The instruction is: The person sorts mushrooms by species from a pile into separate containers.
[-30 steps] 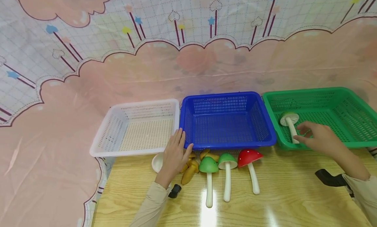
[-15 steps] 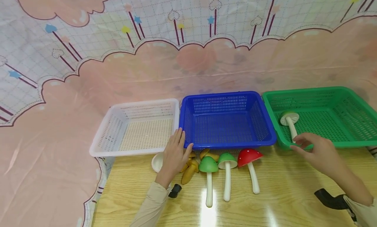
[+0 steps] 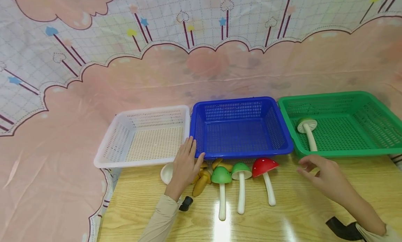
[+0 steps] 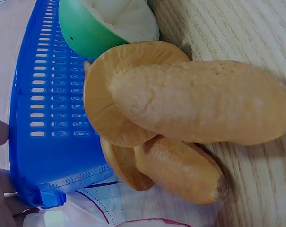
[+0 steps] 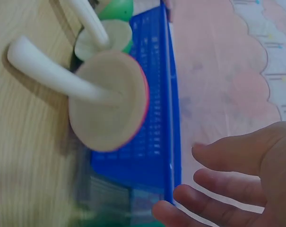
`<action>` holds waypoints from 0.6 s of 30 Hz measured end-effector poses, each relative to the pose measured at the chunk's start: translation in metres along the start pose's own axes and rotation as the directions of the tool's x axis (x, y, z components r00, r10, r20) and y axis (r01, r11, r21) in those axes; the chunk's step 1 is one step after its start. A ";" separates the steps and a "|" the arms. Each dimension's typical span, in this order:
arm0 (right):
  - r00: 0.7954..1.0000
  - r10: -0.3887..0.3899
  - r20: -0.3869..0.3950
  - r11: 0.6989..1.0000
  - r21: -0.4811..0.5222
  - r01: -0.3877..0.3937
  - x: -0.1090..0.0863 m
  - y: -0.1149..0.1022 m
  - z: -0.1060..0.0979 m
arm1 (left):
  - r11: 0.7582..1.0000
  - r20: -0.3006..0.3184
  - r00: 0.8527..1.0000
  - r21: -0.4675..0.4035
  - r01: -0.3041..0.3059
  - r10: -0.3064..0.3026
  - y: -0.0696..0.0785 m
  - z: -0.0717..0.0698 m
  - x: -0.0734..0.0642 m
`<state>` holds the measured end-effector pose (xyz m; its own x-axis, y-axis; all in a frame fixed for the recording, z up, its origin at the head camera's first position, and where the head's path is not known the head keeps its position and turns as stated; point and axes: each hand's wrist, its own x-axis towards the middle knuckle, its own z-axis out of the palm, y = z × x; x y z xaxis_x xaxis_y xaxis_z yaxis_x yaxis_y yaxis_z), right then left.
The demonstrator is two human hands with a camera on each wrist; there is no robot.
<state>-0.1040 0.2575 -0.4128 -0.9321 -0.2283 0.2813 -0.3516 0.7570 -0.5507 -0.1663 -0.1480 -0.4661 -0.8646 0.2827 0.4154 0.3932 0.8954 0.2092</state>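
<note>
My left hand (image 3: 185,163) rests with extended fingers on the rims where the white basket (image 3: 102,154) and the blue basket (image 3: 242,155) meet. Beneath and beside it lie several brown toy mushrooms (image 3: 202,184). My right hand (image 3: 325,175) hovers over the table before the green basket (image 3: 355,152), fingers loosely bent and holding nothing. The nearest thing to its left is a red-capped mushroom (image 3: 268,186). Two green-capped mushrooms, one left (image 3: 222,196) and one right (image 3: 241,193), lie beside that. Inside the green basket is another green-capped mushroom (image 3: 310,135).
The three baskets stand in a row along the back of the wooden table (image 3: 263,224), against a patterned cloth (image 3: 141,81). A pale, rounded thing (image 3: 166,173) is partly hidden behind my left hand.
My right hand has drawn back from the mushroom in the green basket, over the front rim and leftward toward the red mushroom. The left hand has stayed in place.
</note>
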 end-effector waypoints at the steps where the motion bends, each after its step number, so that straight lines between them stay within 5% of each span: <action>1: 1.000 0.001 0.003 1.000 0.003 -0.001 -0.001 -0.001 0.002 | 1.000 -0.001 1.000 0.000 0.002 -0.002 0.000 0.000 0.000; 18: 0.996 0.069 0.052 0.990 0.121 -0.075 -0.012 -0.013 0.050 | 1.000 0.007 1.000 0.003 0.014 -0.014 0.000 0.002 -0.001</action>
<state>-0.0927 0.2197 -0.4480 -0.9575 -0.2066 0.2015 -0.2885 0.6921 -0.6616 -0.1661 -0.1475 -0.4677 -0.8722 0.2727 0.4061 0.3801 0.9004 0.2118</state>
